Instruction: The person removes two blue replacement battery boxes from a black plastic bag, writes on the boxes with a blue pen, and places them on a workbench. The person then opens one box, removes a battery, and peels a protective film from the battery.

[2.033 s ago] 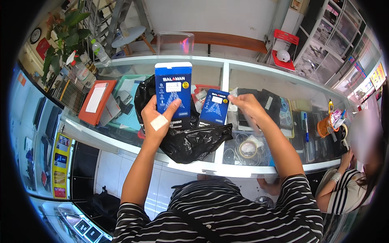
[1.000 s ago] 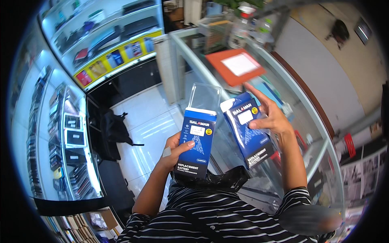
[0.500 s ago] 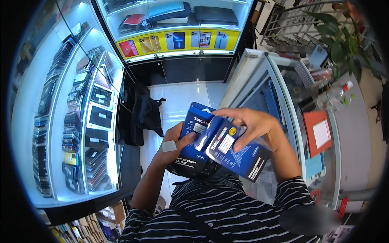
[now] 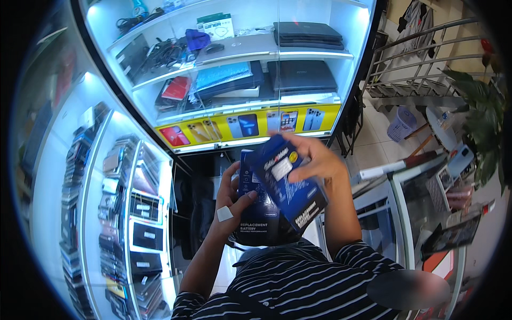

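In my left hand [image 4: 234, 197] is a blue-and-black battery box [image 4: 256, 220], held upright with the thumb across its front. A small pale square patch is stuck near the base of that thumb. My right hand [image 4: 319, 162] grips a second blue-and-black battery box [image 4: 292, 184] by its upper right edge, thumb on the front and fingers behind. This second box is tilted and slightly blurred, with a white label and a round yellow sticker on it. It overlaps the right part of the first box, hiding some of its front.
Ahead stands a lit glass cabinet [image 4: 229, 49] with laptops and cables. To the left, another lit display case [image 4: 93, 176] holds rows of phones. A glass counter [image 4: 397, 186] is close on my right, with a purple basket [image 4: 401, 124] on the floor beyond.
My view has tilted upward, showing more cabinet shelves. My right hand has brought its battery box up and left, over the other box. Both hands keep their hold.
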Action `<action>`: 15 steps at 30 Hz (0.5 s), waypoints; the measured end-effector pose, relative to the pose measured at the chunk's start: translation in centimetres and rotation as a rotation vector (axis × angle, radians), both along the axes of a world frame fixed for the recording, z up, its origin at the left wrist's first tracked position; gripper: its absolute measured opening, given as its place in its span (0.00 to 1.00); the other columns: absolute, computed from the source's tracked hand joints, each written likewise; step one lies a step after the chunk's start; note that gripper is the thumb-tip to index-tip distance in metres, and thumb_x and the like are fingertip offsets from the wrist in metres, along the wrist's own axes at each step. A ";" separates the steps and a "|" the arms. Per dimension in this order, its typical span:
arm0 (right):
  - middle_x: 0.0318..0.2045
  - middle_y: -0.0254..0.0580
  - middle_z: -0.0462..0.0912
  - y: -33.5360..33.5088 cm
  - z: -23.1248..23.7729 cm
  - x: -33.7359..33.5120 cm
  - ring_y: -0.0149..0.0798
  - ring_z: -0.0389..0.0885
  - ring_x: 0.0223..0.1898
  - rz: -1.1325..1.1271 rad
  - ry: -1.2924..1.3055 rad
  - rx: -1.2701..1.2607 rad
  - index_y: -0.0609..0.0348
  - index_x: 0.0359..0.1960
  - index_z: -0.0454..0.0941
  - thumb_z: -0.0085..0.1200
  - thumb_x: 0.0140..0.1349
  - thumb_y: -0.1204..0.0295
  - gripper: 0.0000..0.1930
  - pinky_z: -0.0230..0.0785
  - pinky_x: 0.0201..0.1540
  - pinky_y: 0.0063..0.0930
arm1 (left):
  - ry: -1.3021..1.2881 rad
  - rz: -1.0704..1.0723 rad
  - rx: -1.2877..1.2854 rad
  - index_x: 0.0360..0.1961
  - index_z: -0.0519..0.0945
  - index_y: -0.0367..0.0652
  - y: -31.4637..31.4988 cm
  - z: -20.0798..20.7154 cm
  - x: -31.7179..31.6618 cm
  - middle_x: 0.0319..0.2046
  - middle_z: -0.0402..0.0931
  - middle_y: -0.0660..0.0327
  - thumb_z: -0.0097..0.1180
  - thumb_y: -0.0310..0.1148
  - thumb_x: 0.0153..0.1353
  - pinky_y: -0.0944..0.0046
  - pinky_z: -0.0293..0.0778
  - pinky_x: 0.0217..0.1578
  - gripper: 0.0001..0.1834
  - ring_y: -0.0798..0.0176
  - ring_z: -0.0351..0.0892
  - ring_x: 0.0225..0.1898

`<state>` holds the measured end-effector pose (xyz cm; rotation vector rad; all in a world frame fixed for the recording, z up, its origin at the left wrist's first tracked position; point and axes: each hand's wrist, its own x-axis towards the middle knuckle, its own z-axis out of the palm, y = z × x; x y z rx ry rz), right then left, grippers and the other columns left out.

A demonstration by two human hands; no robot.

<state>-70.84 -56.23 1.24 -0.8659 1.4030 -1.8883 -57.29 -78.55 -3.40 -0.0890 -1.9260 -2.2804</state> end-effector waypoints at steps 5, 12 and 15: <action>0.43 0.45 0.88 3.6 3.4 -11.4 0.34 0.87 0.42 -0.407 0.093 -0.110 0.67 0.52 0.81 0.75 0.45 0.77 0.29 0.78 0.52 0.32 | -0.097 -0.154 0.210 0.68 0.55 0.41 1.1 -2.8 -10.7 0.51 0.79 0.49 0.61 0.23 0.56 0.60 0.77 0.55 0.41 0.59 0.81 0.51; 0.40 0.46 0.88 12.9 2.2 -23.6 0.35 0.87 0.36 -0.762 0.134 -0.237 0.69 0.46 0.82 0.68 0.50 0.76 0.20 0.80 0.45 0.28 | -0.142 -0.565 0.339 0.63 0.66 0.35 6.7 -5.1 -26.6 0.48 0.82 0.51 0.62 0.25 0.60 0.63 0.79 0.51 0.31 0.61 0.84 0.48; 0.39 0.44 0.88 18.6 -2.6 -24.5 0.34 0.87 0.36 -1.098 0.086 -0.191 0.68 0.46 0.82 0.68 0.49 0.72 0.21 0.80 0.45 0.28 | -0.224 -0.654 0.276 0.57 0.72 0.35 10.5 -5.6 -33.2 0.46 0.82 0.56 0.61 0.27 0.63 0.68 0.77 0.48 0.22 0.68 0.82 0.44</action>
